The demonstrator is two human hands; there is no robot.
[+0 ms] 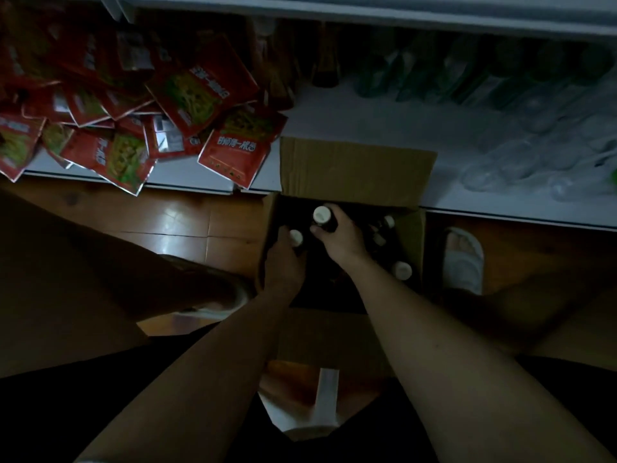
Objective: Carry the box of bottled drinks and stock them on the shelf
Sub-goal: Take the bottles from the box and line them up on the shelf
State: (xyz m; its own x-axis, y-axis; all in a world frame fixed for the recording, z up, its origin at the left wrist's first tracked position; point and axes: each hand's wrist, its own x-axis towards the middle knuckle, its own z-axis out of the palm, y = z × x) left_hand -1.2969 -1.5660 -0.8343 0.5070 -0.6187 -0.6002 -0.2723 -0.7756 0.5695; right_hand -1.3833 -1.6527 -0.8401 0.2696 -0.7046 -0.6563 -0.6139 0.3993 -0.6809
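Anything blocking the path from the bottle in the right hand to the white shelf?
Only the raised cardboard box flap between the white-capped dark bottle in the right hand and the bare white shelf.

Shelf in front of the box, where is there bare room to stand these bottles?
The bare white patch of the shelf lies between the red packets on the left and the clear bottles on the right, just beyond the box flap. Green bottles crowd the back.
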